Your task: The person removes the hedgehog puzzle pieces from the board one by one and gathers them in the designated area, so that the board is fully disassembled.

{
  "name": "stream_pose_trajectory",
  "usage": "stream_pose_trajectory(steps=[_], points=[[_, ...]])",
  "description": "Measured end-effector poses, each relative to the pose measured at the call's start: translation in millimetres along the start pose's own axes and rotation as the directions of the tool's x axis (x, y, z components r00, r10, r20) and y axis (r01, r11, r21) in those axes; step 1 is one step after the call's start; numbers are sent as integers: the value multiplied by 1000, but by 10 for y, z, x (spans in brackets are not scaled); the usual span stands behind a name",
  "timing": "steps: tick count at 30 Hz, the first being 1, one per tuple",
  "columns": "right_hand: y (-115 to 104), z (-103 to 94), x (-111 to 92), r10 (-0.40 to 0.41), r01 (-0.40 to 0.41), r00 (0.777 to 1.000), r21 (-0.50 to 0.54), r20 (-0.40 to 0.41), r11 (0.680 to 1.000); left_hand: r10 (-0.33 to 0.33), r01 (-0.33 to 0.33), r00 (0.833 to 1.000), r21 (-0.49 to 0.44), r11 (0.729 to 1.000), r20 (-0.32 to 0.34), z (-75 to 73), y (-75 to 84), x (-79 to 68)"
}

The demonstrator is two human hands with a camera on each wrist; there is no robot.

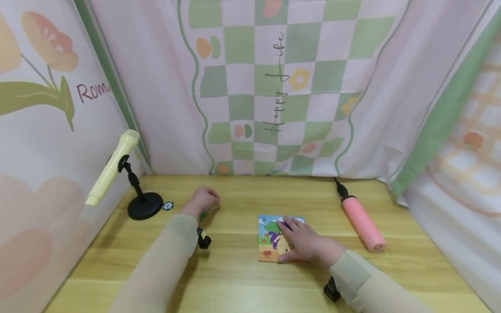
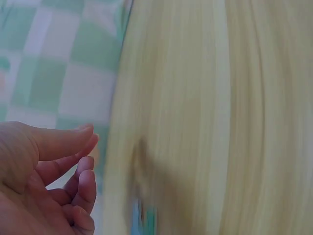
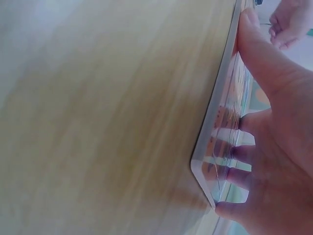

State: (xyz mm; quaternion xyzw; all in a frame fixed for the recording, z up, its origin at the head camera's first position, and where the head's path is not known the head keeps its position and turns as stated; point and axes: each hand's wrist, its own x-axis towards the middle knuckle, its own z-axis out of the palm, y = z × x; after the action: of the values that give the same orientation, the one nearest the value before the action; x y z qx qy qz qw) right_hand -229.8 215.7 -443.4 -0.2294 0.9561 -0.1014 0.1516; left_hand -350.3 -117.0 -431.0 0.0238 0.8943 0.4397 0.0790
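A flat square picture board [image 1: 270, 239] with a cartoon print lies on the table. My right hand [image 1: 307, 243] rests on its right part with the fingers spread over the top and the thumb near the front edge. In the right wrist view the fingertips touch the board's glossy face [image 3: 222, 132]. To the left of the board, my left hand [image 1: 205, 200] is above the table, its fingers loosely bent with the thumb near the index finger. Nothing shows between them in the left wrist view. Partly hidden below the left wrist is a small green thing [image 1: 203, 215].
A pale yellow microphone [image 1: 113, 167] sits on a black stand [image 1: 145, 205] at the left, with a round chip [image 1: 168, 205] beside the base. At the right lies a pink hand pump [image 1: 363, 224] with a black nozzle. Printed curtains [image 1: 242, 87] border the wooden table [image 1: 242, 282].
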Motion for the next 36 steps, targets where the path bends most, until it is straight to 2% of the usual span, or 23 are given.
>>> stream_pose_trajectory(steps=[5,8,11,14,19,24,26,36], points=[[7,20,8,-1,1,1000,1,5,1000,97,-96,990,-14,995,102,365,315,-77],[19,28,19,4,-4,1000,-5,2,1000,119,-115,976,-32,993,180,608,499,-133],[35,32,32,8,-8,1000,-11,-3,1000,141,-141,963,-16,990,229,857,648,-188],[47,35,35,-1,1,1000,-22,-11,1000,141,-160,961,62,985,236,1079,760,-269],[72,57,34,-38,36,999,-43,-28,998,105,-151,978,265,952,181,1366,835,-376],[88,75,36,-51,49,998,-46,-48,998,112,-142,988,323,936,109,1532,846,-404],[90,73,32,-51,48,997,-39,-55,998,112,-135,990,317,939,88,1564,839,-402],[46,55,-111,-69,69,995,-5,-78,998,104,-119,992,267,956,68,1551,836,-438]])
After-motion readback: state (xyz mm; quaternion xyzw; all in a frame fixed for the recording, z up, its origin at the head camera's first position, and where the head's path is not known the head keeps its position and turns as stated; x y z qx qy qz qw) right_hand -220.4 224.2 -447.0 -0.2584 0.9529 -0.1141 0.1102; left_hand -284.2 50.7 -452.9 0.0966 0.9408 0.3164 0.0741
